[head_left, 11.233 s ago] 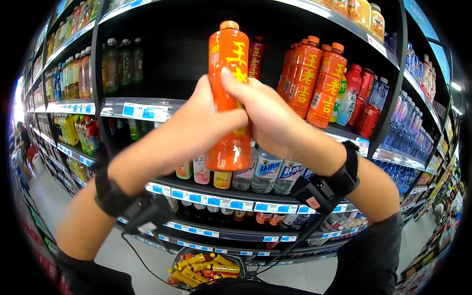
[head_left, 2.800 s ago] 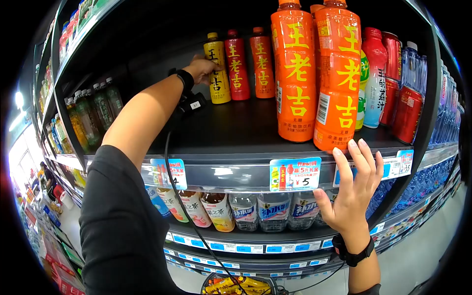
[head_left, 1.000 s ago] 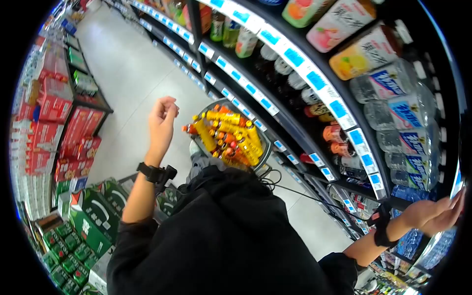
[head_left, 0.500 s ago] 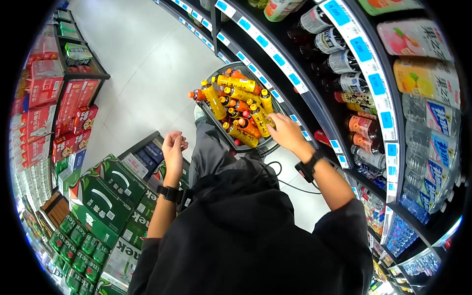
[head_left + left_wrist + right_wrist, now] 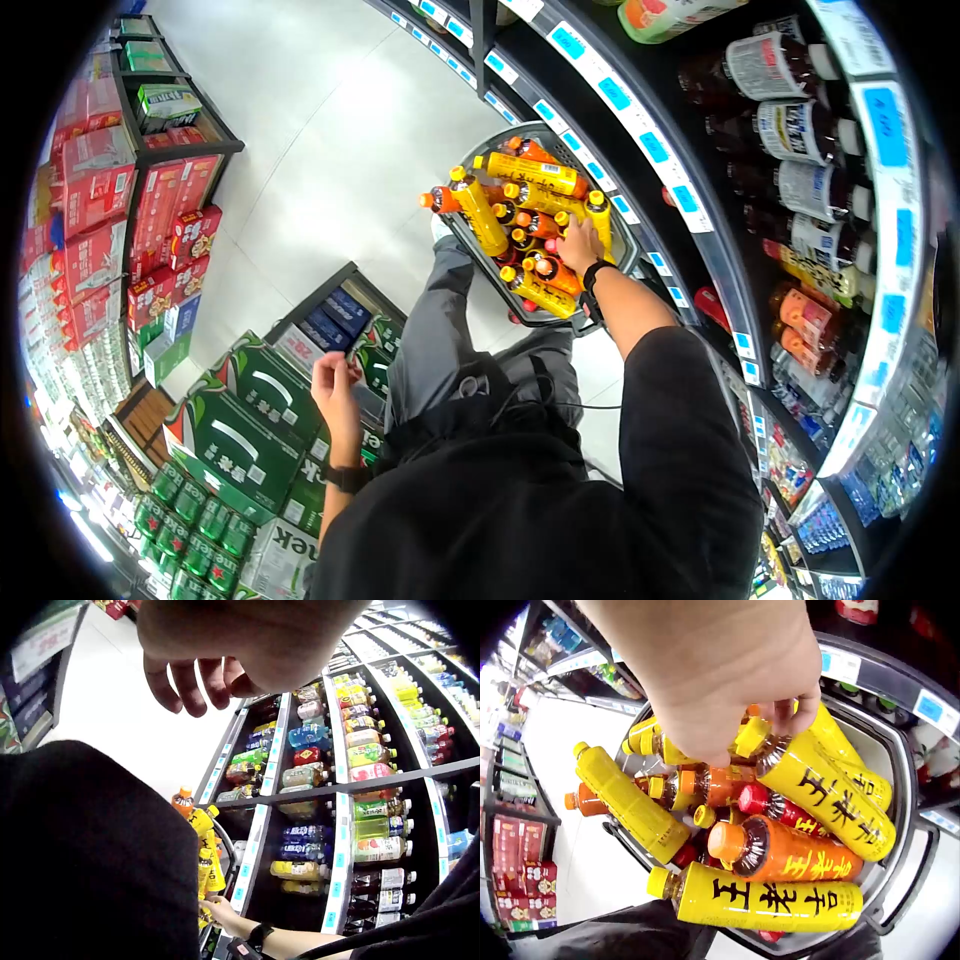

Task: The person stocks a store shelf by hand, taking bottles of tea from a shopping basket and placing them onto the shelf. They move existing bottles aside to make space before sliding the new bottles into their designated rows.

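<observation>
Change: since half a second ago, the right hand point(image 5: 580, 246) has moved from the basket's edge in over the bottles; the left hand point(image 5: 337, 385) sits lower in the head view.
Right hand: fingers curled at the neck of a yellow bottle point(image 5: 825, 795), apparently gripping it; the thumb's contact is unclear.
Left hand: fingers loosely bent, empty, at eleven o'clock from the torso.
Yellow bottle: lying tilted inside the basket point(image 5: 905, 772), towards four o'clock of its middle.
Handling: likely full and fairly heavy, firm with slight give, smooth enough to slip; not fragile. The body's middle should give a steadier hold than the cap.
Neighbours: orange bottles point(image 5: 802, 855) and more yellow ones cross at angles, and could roll.
Basket: at twelve to one o'clock, beside the shelves point(image 5: 615, 95).
Floor point(image 5: 320, 150): pale, smooth tiles.
Room: drink shelves at one to three o'clock, green cartons point(image 5: 235, 435) at nine to ten, red boxes point(image 5: 97, 170) at ten.
</observation>
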Demonstrator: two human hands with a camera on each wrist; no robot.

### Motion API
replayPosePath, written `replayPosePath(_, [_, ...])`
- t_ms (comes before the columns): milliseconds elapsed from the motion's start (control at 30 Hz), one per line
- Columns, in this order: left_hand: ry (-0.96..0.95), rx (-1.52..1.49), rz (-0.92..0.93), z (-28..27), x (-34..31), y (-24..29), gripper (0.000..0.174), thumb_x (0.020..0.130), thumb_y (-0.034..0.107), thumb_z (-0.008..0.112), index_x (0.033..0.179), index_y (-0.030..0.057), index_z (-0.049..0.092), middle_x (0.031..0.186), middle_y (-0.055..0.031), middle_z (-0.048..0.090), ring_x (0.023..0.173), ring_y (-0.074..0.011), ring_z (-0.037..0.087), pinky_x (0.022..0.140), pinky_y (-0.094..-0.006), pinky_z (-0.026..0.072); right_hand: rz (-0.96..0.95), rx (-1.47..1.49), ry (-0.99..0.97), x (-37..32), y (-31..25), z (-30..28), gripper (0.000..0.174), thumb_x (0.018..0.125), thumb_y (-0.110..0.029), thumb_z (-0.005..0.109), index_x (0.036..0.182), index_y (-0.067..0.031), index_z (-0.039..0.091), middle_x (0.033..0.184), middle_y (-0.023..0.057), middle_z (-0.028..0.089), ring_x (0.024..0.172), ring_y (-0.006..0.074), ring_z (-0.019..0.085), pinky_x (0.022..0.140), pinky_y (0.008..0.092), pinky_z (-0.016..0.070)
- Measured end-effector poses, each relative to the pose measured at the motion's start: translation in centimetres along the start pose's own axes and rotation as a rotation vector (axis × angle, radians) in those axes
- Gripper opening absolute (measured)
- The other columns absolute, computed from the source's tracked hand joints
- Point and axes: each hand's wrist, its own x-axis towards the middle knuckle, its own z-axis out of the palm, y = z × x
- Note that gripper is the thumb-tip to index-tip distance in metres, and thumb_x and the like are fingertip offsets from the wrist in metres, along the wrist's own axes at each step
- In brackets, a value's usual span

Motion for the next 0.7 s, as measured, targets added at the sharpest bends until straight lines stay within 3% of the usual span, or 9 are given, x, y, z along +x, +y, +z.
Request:
replayPosePath(67, [0.021,0.007,-0.041,-0.7,-0.1,-0.5,0.008,0.096,0.010,0.056,0.099,0.0027,0.057,0.083,-0.0015,0.058,0.074,-0.0091,0.055,0.069,-0.0232,0.0451,-0.034,-0.098,-0.057,1.3,-1.2,-0.2,0.042,0.082,-0.022,0.065,0.121,-0.0104,0.054,0.120,0.0184,0.053,0.111,0.0380,0.055,0.089,0.0482,0.0505])
replayPosePath(167, [-0.004,0.052,-0.054,-1.1,0.0,-1.1,0.006,0.096,0.009,0.056,0.097,0.0028,0.057,0.085,-0.0025,0.059,0.075,-0.0097,0.055,0.070,-0.0235,0.0452,0.024,-0.295,-0.233,3.7,-1.6,0.7,0.044,0.086,-0.023,0.060,0.127,-0.0078,0.051,0.122,0.0176,0.056,0.111,0.0349,0.059,0.089,0.0440,0.0521])
replayPosePath(233, [-0.018,0.084,-0.082,-1.1,-0.1,-0.9,0.007,0.097,0.009,0.055,0.097,0.0019,0.056,0.086,-0.0029,0.058,0.076,-0.0098,0.055,0.070,-0.0230,0.0455,0.002,-0.389,-0.248,5.8,-0.6,3.1,0.054,0.083,-0.029,0.066,0.127,-0.0030,0.049,0.124,0.0201,0.056,0.108,0.0337,0.062,0.089,0.0413,0.0519])
replayPosePath(300, [-0.046,0.137,-0.081,-1.2,0.0,-0.9,0.008,0.098,0.012,0.054,0.099,0.0039,0.056,0.084,-0.0007,0.057,0.074,-0.0093,0.056,0.070,-0.0235,0.0473,0.043,-0.453,-0.297,5.2,-2.3,1.4,0.050,0.086,-0.024,0.063,0.130,-0.0052,0.048,0.123,0.0181,0.056,0.109,0.0348,0.060,0.087,0.0417,0.0533])
replayPosePath(400, [-0.046,0.136,-0.105,-1.5,0.2,-1.3,0.007,0.098,0.009,0.054,0.099,0.0024,0.056,0.086,-0.0022,0.057,0.076,-0.0103,0.056,0.071,-0.0239,0.0480,0.044,-0.552,-0.251,5.3,-2.4,2.5,0.043,0.088,-0.020,0.060,0.129,-0.0088,0.050,0.116,0.0139,0.058,0.107,0.0344,0.060,0.075,0.0397,0.0573])
replayPosePath(500, [-0.066,0.134,-0.132,-1.4,0.2,-1.3,0.006,0.098,0.006,0.054,0.100,0.0008,0.056,0.088,-0.0035,0.058,0.077,-0.0113,0.057,0.073,-0.0245,0.0485,0.007,-0.571,-0.179,6.2,-1.5,4.6,0.037,0.089,-0.019,0.060,0.123,-0.0085,0.053,0.114,0.0131,0.059,0.102,0.0331,0.062,0.071,0.0387,0.0577])
replayPosePath(700, [-0.086,0.160,-0.110,-0.9,0.0,-1.6,0.008,0.097,0.009,0.054,0.102,0.0028,0.056,0.086,-0.0018,0.057,0.076,-0.0108,0.057,0.072,-0.0245,0.0487,-0.111,-0.442,-0.193,6.5,1.1,3.1,0.024,0.090,-0.019,0.057,0.111,-0.0076,0.057,0.109,0.0151,0.062,0.095,0.0337,0.067,0.075,0.0432,0.0559])
